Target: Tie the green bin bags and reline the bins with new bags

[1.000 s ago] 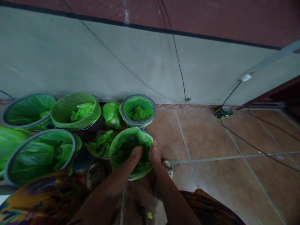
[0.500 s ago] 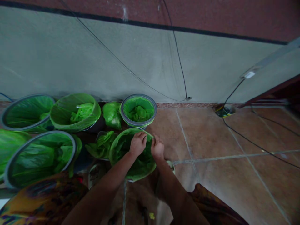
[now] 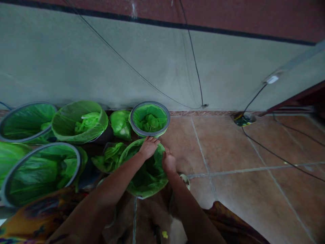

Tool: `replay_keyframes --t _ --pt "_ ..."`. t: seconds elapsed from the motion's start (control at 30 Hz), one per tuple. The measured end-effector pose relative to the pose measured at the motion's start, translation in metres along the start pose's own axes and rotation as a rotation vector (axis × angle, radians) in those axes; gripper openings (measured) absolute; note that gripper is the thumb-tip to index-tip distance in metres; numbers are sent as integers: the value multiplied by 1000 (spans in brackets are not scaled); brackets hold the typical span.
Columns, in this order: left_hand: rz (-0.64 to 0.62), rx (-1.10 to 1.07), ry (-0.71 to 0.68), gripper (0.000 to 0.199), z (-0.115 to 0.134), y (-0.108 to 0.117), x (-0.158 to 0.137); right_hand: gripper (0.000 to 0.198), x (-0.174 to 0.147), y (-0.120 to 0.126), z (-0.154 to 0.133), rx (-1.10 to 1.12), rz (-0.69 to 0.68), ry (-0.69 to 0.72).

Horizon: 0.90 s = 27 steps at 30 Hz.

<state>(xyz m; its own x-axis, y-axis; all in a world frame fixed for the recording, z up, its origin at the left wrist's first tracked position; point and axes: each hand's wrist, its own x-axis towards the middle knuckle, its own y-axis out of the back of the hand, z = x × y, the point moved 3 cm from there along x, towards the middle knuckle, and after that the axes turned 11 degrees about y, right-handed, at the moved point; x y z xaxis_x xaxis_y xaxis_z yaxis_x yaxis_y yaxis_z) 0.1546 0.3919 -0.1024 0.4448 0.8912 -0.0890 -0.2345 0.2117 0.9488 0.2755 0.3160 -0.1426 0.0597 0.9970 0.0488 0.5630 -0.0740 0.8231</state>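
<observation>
A bucket lined with a green plastic bag (image 3: pixel 149 184) stands on the floor in front of me, the bag folded over its rim. My left hand (image 3: pixel 149 147) is closed on the bag at the far edge of that rim. On the right side of the rim, my right hand (image 3: pixel 169 160) grips the same bag with bent fingers. Just behind stands a smaller bin with a grey rim (image 3: pixel 149 104), also lined in green. Crumpled green bags (image 3: pixel 111 156) lie in a container to the left.
More green-lined bins, among them a grey-rimmed one (image 3: pixel 80 162) and a dark bucket (image 3: pixel 105 134), crowd the left. A tied green bag (image 3: pixel 120 124) leans by the wall. Black cables (image 3: pixel 269 147) cross the tiled floor (image 3: pixel 233 189) at right, near a small pot (image 3: pixel 245 119).
My left hand has moved slightly up and away along the far rim. My right hand has shifted a little down the right side. The view has moved slightly.
</observation>
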Motion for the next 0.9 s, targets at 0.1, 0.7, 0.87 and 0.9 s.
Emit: replay_keyframes --t 0.1,0.7,0.87,0.9 --pt "-130 63 16 25 -3 -1 11 37 1 0 -2 -104 -147 -105" --pt "-467 122 -45 35 -5 95 -101 51 128 49 -38 -18 14 -368" --pt "-582 -17 72 47 -29 122 -139 44 157 44 -44 -158 -48 -416" --pt "-558 -39 110 48 -34 123 -141 49 158 44 -44 -176 -54 -426"
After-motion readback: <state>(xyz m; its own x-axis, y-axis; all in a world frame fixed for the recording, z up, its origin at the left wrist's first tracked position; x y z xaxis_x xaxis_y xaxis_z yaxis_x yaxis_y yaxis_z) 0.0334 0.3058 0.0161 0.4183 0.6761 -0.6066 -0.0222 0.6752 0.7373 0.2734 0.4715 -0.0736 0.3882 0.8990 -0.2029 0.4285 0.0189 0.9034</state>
